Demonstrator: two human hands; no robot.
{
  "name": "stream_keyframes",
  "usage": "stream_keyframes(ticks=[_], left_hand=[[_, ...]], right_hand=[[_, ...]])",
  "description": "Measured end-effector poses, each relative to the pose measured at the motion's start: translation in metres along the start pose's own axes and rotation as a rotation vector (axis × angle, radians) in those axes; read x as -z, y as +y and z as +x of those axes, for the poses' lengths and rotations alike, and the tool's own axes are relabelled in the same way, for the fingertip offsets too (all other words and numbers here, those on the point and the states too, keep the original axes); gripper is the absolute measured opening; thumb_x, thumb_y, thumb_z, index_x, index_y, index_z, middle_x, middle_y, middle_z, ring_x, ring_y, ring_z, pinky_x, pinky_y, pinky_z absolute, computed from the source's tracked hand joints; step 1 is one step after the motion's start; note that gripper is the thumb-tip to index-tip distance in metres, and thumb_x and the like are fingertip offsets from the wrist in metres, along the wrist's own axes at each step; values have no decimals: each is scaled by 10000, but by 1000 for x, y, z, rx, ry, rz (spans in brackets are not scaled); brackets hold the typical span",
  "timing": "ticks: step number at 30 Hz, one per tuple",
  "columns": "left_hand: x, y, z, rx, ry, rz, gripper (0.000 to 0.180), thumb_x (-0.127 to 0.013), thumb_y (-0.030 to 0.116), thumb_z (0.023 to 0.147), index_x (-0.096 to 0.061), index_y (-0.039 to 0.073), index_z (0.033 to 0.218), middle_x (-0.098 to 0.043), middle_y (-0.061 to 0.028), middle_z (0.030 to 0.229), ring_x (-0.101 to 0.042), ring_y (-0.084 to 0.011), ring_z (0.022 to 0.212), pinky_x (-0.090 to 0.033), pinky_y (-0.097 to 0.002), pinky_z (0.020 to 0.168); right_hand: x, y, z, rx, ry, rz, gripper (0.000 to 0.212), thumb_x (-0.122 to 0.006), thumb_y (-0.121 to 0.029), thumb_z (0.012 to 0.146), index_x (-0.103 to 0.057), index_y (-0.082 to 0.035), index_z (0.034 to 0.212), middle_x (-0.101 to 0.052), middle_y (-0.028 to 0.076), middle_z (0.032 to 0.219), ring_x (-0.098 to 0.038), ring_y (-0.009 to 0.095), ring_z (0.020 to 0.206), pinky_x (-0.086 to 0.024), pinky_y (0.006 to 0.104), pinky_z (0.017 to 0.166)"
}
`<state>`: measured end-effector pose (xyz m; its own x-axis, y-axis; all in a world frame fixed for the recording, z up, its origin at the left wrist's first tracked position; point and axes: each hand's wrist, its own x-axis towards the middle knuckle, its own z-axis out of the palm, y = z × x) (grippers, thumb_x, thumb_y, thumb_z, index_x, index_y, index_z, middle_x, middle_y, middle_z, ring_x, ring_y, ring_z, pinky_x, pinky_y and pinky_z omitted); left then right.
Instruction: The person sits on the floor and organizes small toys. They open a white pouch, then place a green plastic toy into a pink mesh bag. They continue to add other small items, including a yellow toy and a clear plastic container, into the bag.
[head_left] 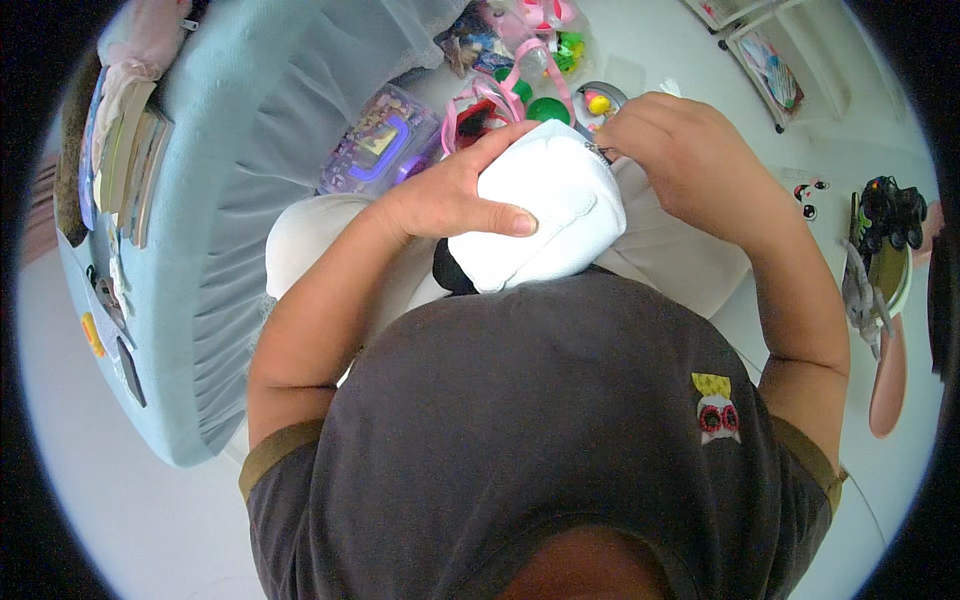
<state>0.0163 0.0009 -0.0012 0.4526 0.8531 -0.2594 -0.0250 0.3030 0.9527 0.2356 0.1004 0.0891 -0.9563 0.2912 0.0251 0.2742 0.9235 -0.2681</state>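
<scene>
A small white zippered pouch point(545, 215) is held over my lap, close to my chest. My left hand point(455, 195) grips it from the left, with the thumb lying across its front face and the other fingers around the far edge. At the pouch's upper right corner, my right hand point(665, 150) pinches the zipper pull point(598, 148) between closed fingertips. Whether the zipper is open there, I cannot tell. Something black point(452, 270) shows beneath the pouch's lower left side.
Beyond my lap lie a clear box with a purple handle point(385, 145), a pink-strapped bag point(480, 110) and several colourful toys point(570, 50). A blue-covered bed point(190, 300) with books point(135, 175) stands left. Right are a white shelf point(790, 70) and a black game controller point(893, 210).
</scene>
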Motion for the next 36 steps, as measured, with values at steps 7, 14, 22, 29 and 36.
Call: stream_keyframes(ticks=[7,14,22,29,36], left_hand=[[-5,0,3,1,-13,39,1015,-779,355,591,-210,53,1374,-413,-96,1260,-390,-217,1161,-297,-340,986],[9,8,4,-225,33,128,794,-602,501,720,-339,59,1325,-384,-106,1285,-383,-208,1175,-286,-330,987],[6,15,10,-383,73,35,358,-599,255,773,-567,84,1086,-437,-109,1234,-339,-227,1193,-238,-361,1005],[4,2,10,-384,115,77,240,-598,220,783,-585,70,970,-474,-98,1180,-367,-218,1165,-260,-362,989],[2,2,13,-298,102,-99,159,-577,144,799,-584,66,937,-480,-87,1160,-396,-177,1122,-303,-314,950]], right_hand=[[-21,-7,-31,-166,85,274,176,-487,-50,791,-555,-52,953,-592,114,870,-576,298,806,-465,363,687],[-45,-15,-6,-269,347,691,133,-488,-110,853,-561,-38,939,-597,113,766,-604,224,672,-475,311,629],[-41,-13,7,-293,276,913,137,-460,-50,874,-558,-16,964,-557,45,765,-559,90,654,-449,221,589],[-49,-11,-5,-176,313,676,127,-465,-31,847,-550,-18,940,-556,73,765,-565,157,657,-450,266,615],[-49,-17,-14,-256,319,578,104,-462,-49,844,-526,-14,917,-545,95,818,-564,192,728,-441,291,685]])
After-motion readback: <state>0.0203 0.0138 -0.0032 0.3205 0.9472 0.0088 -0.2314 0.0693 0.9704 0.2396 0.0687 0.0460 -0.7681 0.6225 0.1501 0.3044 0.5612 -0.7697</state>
